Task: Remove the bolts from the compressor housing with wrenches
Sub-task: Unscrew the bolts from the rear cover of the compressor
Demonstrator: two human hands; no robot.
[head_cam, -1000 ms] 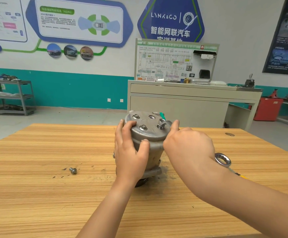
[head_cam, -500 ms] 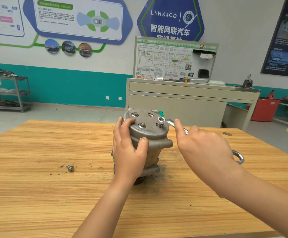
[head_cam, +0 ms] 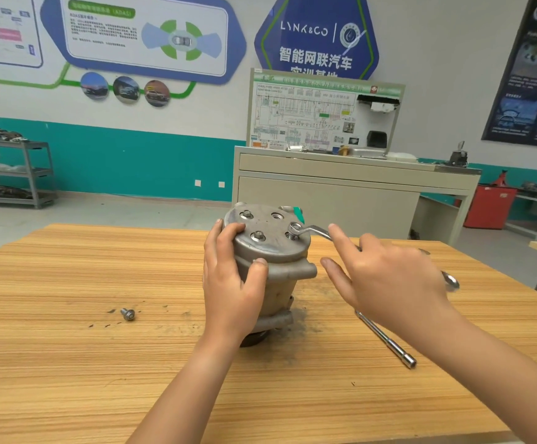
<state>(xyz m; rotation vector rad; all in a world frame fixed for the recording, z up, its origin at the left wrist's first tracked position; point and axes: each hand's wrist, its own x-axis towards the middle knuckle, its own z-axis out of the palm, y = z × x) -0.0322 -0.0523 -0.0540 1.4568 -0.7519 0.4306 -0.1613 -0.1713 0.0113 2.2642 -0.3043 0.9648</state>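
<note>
The compressor housing [head_cam: 280, 277] stands upright on the desk [head_cam: 68, 363], about midway between the left and right edges and closer to the far edge. The left hand [head_cam: 232, 290] grasps its side wall, with the fingers over the rim of the top plate and the thumb pressed on the front. The ring end of the wrench [head_cam: 312, 230] sits on one bolt [head_cam: 293, 232] at the right of the top plate. The right hand [head_cam: 389, 283] lies over the wrench shaft, index finger straight along it and thumb apart. The other fingers are hidden, so I cannot tell if they close around it. A loose bolt [head_cam: 128, 314] lies toward the left edge. The housing is cast metal. I judge it heavy and stiff, but round and smooth, so it may turn under the wrench. A firm hold on the side wall seems best, with the wrench held far from its ring.
</note>
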